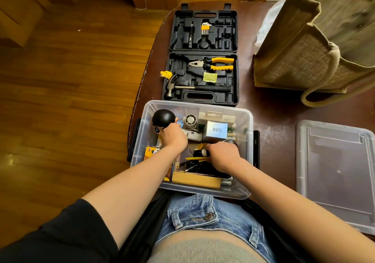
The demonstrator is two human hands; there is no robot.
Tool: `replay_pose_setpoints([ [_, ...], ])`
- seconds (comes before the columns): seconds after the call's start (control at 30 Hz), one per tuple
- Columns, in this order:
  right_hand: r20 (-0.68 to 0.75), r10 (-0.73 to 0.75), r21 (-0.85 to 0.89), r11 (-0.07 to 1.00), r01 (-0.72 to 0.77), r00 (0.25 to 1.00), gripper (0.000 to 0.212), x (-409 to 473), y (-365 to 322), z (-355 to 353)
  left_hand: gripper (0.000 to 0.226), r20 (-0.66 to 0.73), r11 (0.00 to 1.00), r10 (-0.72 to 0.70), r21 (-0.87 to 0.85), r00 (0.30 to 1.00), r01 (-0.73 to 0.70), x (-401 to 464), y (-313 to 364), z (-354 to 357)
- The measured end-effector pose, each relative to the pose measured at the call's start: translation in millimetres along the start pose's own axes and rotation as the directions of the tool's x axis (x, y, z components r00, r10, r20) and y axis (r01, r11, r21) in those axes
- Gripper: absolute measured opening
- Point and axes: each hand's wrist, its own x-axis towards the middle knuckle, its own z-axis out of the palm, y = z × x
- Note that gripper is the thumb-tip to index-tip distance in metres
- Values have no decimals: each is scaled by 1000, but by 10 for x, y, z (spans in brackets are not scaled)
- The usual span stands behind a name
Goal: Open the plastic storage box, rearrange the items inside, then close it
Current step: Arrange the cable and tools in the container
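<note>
The clear plastic storage box (250, 120) stands open at the table's near edge, full of small items. Its clear lid (334, 171) lies flat on the table to the right. My left hand (174, 138) is inside the box and grips a doll figure with a round black head (163, 118) at the left side. My right hand (224, 156) reaches into the middle of the box, fingers curled around a black and white item (199, 153) above yellow-handled tools (197, 158). A white box marked "Q88" (217, 130) and a small fan (190, 120) sit at the back.
An open black tool case (203, 56) with pliers (215, 63), a hammer (190, 88) and hex keys lies right behind the box. A jute bag (316, 45) stands at the back right. The table's left edge drops to a wooden floor (71, 80).
</note>
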Motion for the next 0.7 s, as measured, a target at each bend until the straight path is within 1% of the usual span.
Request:
replay_pose_setpoints([
  [0.03,2,0,1,1000,0,1000,38,1,-1,3,21,-5,1000,0,14,1000,0,-16,18,3],
  [0.1,4,-2,3,1000,2,1000,38,5,-2,4,30,13,999,11,43,1000,-12,-33,57,11],
  [0.17,3,-4,3,1000,4,1000,38,8,-2,5,36,73,990,85,103,994,-93,-35,90,16],
  [0.2,2,-4,4,1000,4,1000,38,8,1,5,34,97,982,118,134,988,-130,-46,100,25],
  [0.3,-3,-4,18,1000,4,1000,40,10,0,22,23,97,947,172,257,980,-191,-59,53,66],
  [0.37,-2,-7,23,1000,7,1000,39,18,1,33,22,101,913,210,336,972,-232,-37,9,85],
  [0.43,-5,-11,21,1000,11,1000,36,27,3,36,23,157,869,255,395,954,-297,-33,1,64],
  [0.57,-10,-19,14,1000,20,1000,35,43,-5,36,22,251,781,285,499,925,-375,-3,43,40],
  [0.63,-6,-23,19,1000,23,1000,36,43,-10,42,24,268,700,319,580,909,-416,12,34,49],
  [0.7,-4,-30,23,999,30,1000,38,39,-12,56,26,249,631,347,651,904,-421,11,16,60],
])
